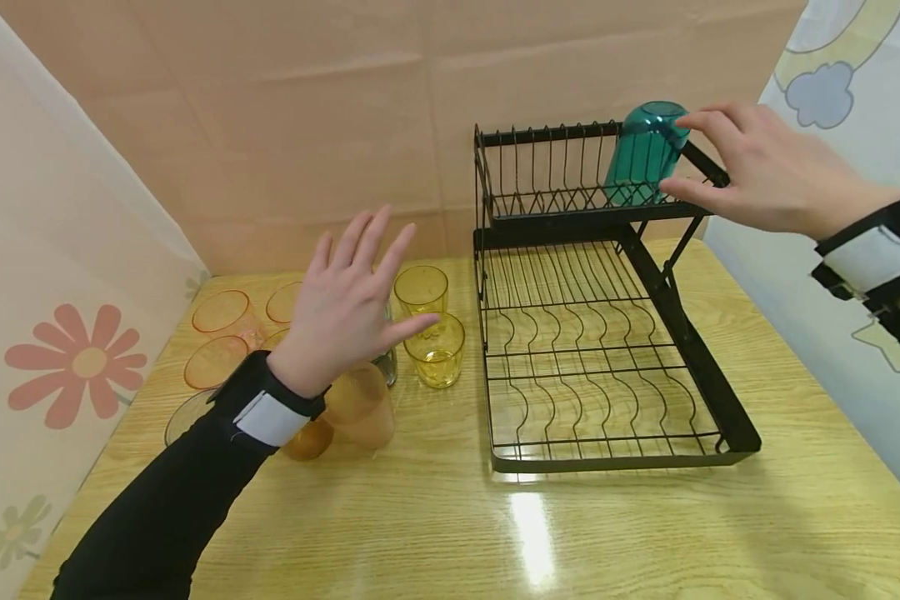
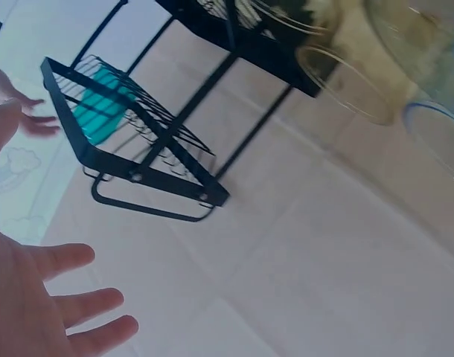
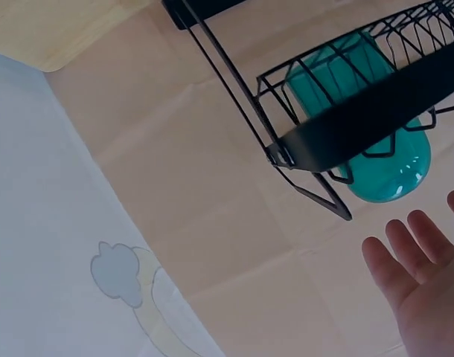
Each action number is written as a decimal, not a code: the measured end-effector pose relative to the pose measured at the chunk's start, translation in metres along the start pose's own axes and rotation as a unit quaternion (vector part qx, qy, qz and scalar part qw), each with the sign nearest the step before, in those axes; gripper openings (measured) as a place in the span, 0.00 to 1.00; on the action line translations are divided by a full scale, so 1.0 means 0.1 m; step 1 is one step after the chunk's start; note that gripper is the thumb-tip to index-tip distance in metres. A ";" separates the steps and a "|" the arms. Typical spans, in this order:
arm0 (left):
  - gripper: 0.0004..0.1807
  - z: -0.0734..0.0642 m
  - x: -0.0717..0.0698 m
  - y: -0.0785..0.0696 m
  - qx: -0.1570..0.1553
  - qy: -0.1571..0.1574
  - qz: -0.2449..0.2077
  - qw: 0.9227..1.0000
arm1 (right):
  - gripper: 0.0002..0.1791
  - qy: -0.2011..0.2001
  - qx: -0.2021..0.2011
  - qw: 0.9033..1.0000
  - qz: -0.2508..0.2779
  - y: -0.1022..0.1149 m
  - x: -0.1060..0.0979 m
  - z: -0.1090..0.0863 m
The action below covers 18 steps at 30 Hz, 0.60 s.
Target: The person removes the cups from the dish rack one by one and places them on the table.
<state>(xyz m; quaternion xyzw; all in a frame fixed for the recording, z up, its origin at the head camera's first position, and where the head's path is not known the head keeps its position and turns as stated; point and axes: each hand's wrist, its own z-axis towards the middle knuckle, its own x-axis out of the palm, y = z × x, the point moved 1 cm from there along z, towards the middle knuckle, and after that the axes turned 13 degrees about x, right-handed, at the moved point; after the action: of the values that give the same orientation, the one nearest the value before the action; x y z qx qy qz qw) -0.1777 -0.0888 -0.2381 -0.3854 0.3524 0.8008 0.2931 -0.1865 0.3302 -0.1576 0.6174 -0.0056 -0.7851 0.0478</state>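
A teal glass (image 1: 645, 154) stands upside down at the right end of the upper tier of a black two-tier dish rack (image 1: 622, 462). My right hand (image 1: 765, 167) is beside it, thumb and fingers spread. In the right wrist view a gap shows between these fingertips and the teal glass (image 3: 391, 167). My left hand (image 1: 345, 300) hovers with fingers spread and holds nothing. Beneath and around it are several glasses, partly hidden by the hand and arm. Two yellow glasses (image 1: 437, 354) stand just right of it, and an orange-tinted glass (image 1: 360, 412) is below it.
Several orange-rimmed glasses (image 1: 221, 312) stand at the left of the wooden table (image 1: 420, 525). A clear rim (image 1: 176, 421) shows beside the left sleeve. The rack's lower tier has wavy wire dividers (image 1: 570, 367). A peach cloth (image 1: 307, 125) hangs behind.
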 end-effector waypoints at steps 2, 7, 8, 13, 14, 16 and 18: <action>0.51 0.05 -0.01 -0.03 0.001 -0.002 -0.004 1.000 | 0.42 0.002 0.000 1.000 0.003 0.04 -0.01 0.09; 0.52 0.18 -0.02 -0.11 0.007 -0.024 -0.008 1.000 | 0.45 0.007 0.002 1.000 -0.002 0.13 -0.03 0.32; 0.52 0.20 -0.03 -0.13 0.008 -0.027 -0.009 1.000 | 0.46 0.010 0.004 1.000 -0.004 0.15 -0.03 0.37; 0.54 0.36 -0.05 -0.26 0.010 -0.046 -0.021 0.999 | 0.46 0.021 0.021 1.000 -0.008 0.21 -0.07 0.56; 0.54 0.39 -0.06 -0.29 0.011 -0.050 -0.023 0.998 | 0.46 0.024 0.025 0.999 -0.010 0.22 -0.07 0.59; 0.55 0.45 -0.07 -0.35 0.014 -0.060 -0.025 0.998 | 0.46 0.028 0.033 0.999 -0.012 0.23 -0.08 0.64; 0.55 0.51 -0.07 -0.41 0.017 -0.067 -0.025 0.997 | 0.47 0.032 0.043 0.998 -0.017 0.24 -0.08 0.68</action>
<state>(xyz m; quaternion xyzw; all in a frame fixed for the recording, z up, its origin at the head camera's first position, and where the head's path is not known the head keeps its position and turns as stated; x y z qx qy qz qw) -0.1646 -0.0259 -0.2234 -0.3347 0.3355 0.8112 0.3425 -0.2487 0.3040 -0.1323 0.6438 -0.0276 -0.7646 0.0075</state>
